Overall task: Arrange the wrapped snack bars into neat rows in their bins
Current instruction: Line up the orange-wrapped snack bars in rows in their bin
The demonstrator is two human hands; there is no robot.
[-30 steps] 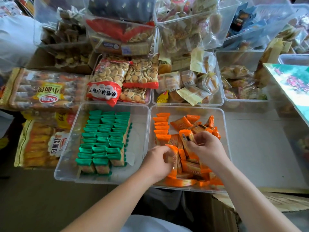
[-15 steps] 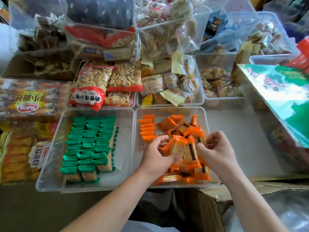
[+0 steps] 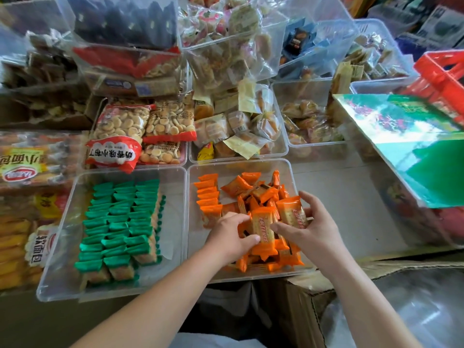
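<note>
**Operator:** Two bare hands are in my view, both over the right-hand clear bin (image 3: 293, 182).

**Desk:** What are the grips doing?

**Operator:** My left hand (image 3: 229, 237) is curled, thumb pressed on the front of a bunch of orange bars (image 3: 262, 227) standing on end. My right hand (image 3: 311, 229) closes on the same bunch from the other side, thumb in front, fingers wrapped behind the outermost bar. Both grips are narrow and full of wrappers.

**Desk:** And the rest of that bin?

**Operator:** A short row of orange bars (image 3: 207, 194) lies overlapped along the left wall, toward the far end. A loose heap (image 3: 253, 190) fills the middle and right, bars pointing every way. More lie flat beneath my hands at the near edge.

**Desk:** The neighbour?

**Operator:** The left bin (image 3: 175, 209) sits just beside it on the worktop (image 3: 339, 197). Its green bars (image 3: 120, 222) lie in tidy overlapping columns, with bare floor on the right side. Behind both I see biscuit bags (image 3: 120, 126) and small wrapped cakes (image 3: 238, 126). A green printed box (image 3: 414, 146) tilts at my right.
</note>
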